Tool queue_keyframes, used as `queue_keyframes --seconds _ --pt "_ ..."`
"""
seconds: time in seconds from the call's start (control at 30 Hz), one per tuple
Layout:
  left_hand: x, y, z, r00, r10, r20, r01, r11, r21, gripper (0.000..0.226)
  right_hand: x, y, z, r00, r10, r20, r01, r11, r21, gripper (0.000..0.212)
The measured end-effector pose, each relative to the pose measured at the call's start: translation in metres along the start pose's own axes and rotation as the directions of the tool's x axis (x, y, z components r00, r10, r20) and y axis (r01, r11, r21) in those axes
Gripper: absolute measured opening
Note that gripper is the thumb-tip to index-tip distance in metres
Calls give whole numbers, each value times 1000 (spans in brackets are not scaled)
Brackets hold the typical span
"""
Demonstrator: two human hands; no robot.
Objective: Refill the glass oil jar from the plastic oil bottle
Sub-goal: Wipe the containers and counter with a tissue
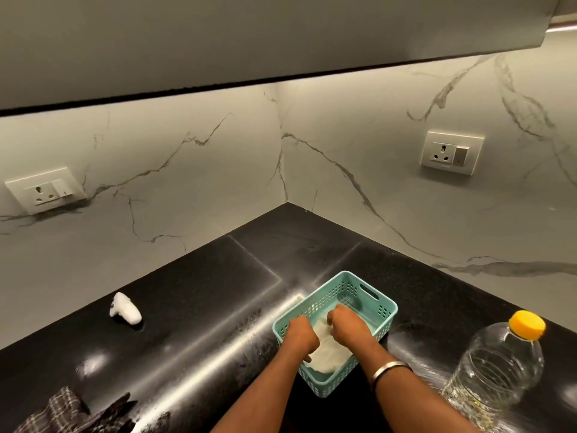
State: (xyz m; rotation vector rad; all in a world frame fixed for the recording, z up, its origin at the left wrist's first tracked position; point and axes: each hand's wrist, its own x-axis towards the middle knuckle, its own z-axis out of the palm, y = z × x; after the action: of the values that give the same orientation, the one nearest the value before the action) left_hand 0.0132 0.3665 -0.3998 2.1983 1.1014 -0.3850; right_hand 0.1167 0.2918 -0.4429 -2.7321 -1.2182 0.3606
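The clear plastic oil bottle (496, 367) with a yellow cap stands upright on the black counter at the right, nearly empty, with a little oil at its base. No glass jar is in view. Both my hands are inside a teal perforated basket (376, 304) in the middle. My left hand (301, 337) and my right hand (348, 323) have curled fingers pressing on a white cloth (327, 350) that lines the basket's floor. My fingertips are hidden behind the knuckles.
A crumpled white wad (125, 309) lies on the black counter (187, 292) at the left. A dark checked cloth (75, 410) sits at the front left edge. Marble walls meet in a corner behind, each with a socket (451, 153). An overhead cabinet hangs above.
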Motion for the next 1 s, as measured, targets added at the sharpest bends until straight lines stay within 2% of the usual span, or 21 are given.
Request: queue_keyframes --seconds 0.13,0.2,0.33,0.53,0.67,1.0 --pt "4 -1 2 1000 -5 14 5 1000 -26 37 3 0 4 999 -38 6 38 999 13 24" --pt "7 -3 2 1000 -18 10 18 999 -34 35 2 -2 5 997 -69 37 70 997 -40 23" --pt "13 -6 3 1000 -15 1 15 999 -37 34 2 -6 6 996 -91 4 91 987 -134 19" --pt "20 -10 6 1000 8 21 -7 999 -52 37 2 -7 8 993 -121 6 120 973 -198 19" --pt "24 -11 7 1000 1 26 1 997 -75 42 2 -6 10 989 -146 36 150 965 -217 16" --pt "19 -10 6 999 -5 37 8 995 -101 38 4 -7 11 980 -160 116 181 962 -206 22"
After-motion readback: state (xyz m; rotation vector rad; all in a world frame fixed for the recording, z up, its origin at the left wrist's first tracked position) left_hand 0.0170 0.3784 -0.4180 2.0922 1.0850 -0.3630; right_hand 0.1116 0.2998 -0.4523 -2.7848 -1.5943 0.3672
